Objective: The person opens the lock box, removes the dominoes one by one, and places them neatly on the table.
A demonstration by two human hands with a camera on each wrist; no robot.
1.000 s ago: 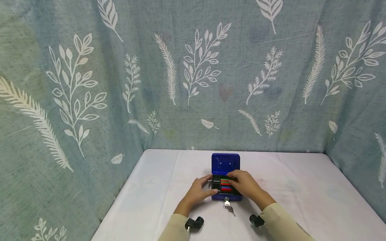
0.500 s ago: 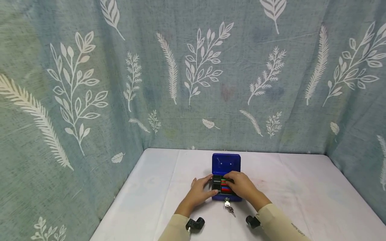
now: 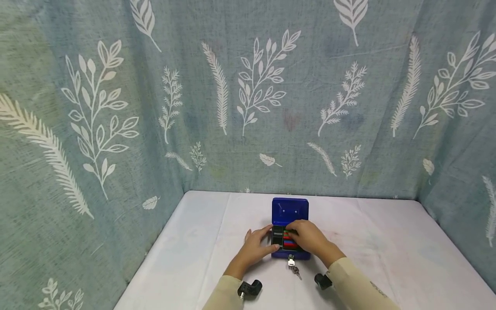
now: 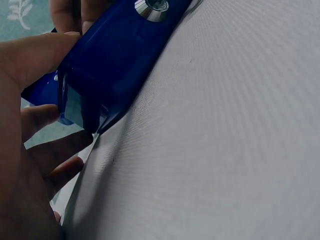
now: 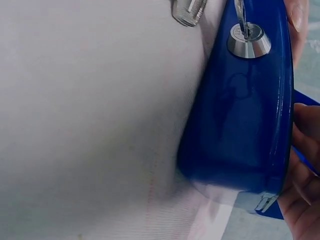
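Note:
A blue metal cash box [image 3: 290, 255] stands on the table with its lid [image 3: 290, 210] raised and a key in its front lock [image 5: 248, 40]. Inside is a black tray [image 3: 277, 242] with compartments. Its right part holds several narrow red, green and blue pieces [image 3: 289, 243], too small to name. My left hand [image 3: 253, 247] holds the box's left side, thumb on the front rim, other fingers along the side. My right hand [image 3: 311, 237] reaches over the right rim, fingertips at the coloured pieces. Whether they pinch one is hidden.
A second key [image 3: 296, 271] hangs from the lock onto the white-covered table [image 3: 368, 232]. Black wrist cameras [image 3: 249, 287] sit on both forearms, low over the cloth. A patterned blue-green curtain [image 3: 248, 163] stands behind the table and along its sides.
My right hand has moved a little left across the tray, covering more of the coloured pieces. My left hand stays at the box's left side, and the box stands where it was.

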